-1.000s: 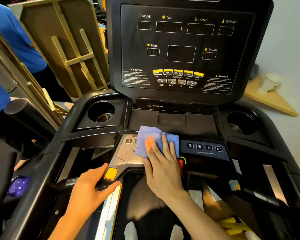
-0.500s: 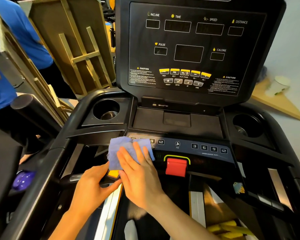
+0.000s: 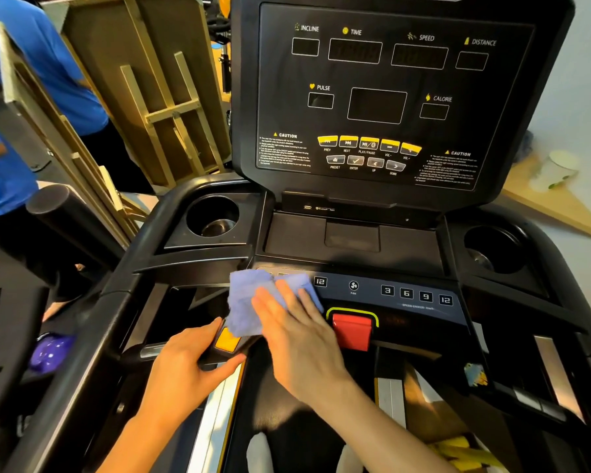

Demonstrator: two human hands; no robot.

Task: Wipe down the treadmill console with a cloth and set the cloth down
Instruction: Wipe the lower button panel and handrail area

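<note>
While the right hand [image 3: 297,332] lies flat with its fingers stretched out over the blue cloth [image 3: 249,302], it's pressing that cloth onto the left end of the lower button strip of the treadmill console [image 3: 382,97], covering the first incline keys. Left hand [image 3: 185,367] is wrapped around the handlebar grip [image 3: 219,356], thumb just under the orange button [image 3: 226,342]. Now, the danger spots! Just beside the wiping hand sits the red stop key [image 3: 352,331]; a broad sweep to the right could knock it or pull it loose. Pressing hard through the cloth could trigger those keys, though the displays look dark, so I'd judge that risk small. That left thumb could nudge the orange button too. And the loose corner of the cloth hangs toward the gap by the grip, where it might snag or slip off.
</note>
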